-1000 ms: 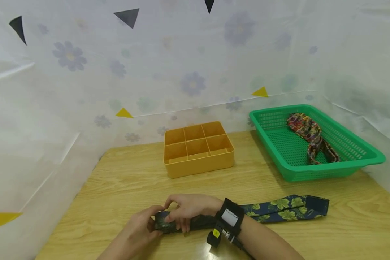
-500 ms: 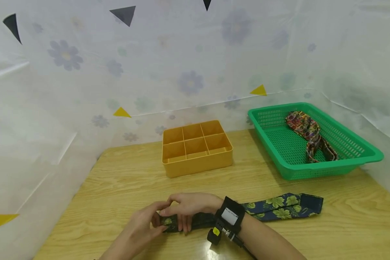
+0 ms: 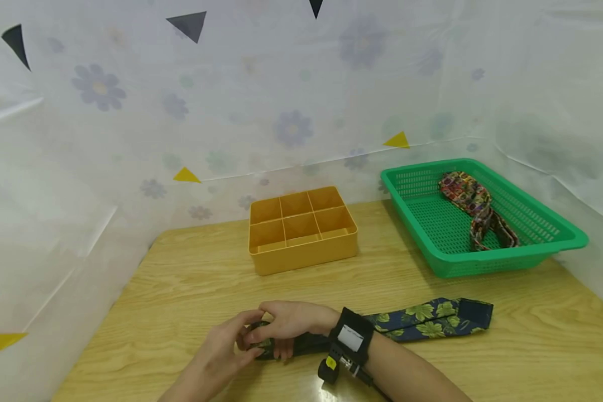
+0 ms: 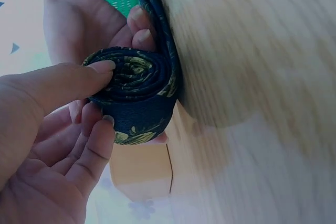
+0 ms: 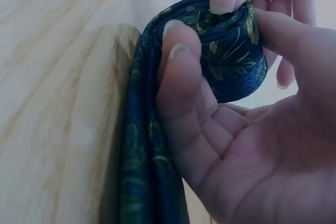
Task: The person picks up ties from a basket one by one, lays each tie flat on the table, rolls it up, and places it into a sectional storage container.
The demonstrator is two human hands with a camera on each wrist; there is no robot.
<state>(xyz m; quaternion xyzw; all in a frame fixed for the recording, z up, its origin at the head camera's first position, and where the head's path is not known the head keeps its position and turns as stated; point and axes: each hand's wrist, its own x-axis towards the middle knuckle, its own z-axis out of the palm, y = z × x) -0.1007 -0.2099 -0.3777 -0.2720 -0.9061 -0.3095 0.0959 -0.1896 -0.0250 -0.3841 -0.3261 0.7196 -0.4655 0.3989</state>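
Both hands on the rolled end of a floral necktie, near edge of the table.

Left-hand fingers [image 4: 97, 69] curl round the coil of the navy necktie [image 4: 134, 95] and pinch it; the right hand [image 5: 231, 145] wraps the same roll, fingertips [image 5: 176, 38] pressing its outer turn. We judge the roll should be kept tight and square: thumbs holding the centre, edges aligned, the flat tail [image 3: 432, 318] lying straight on the wooden table [image 3: 482, 363] so that it feeds in without skew. Beyond stand a yellow six-compartment organiser [image 3: 301, 229] and a green basket [image 3: 548, 254] holding a multicoloured tie [image 3: 474, 209]. No brand or writing is legible; the label on the wrist strap [image 3: 350, 338] is unreadable.
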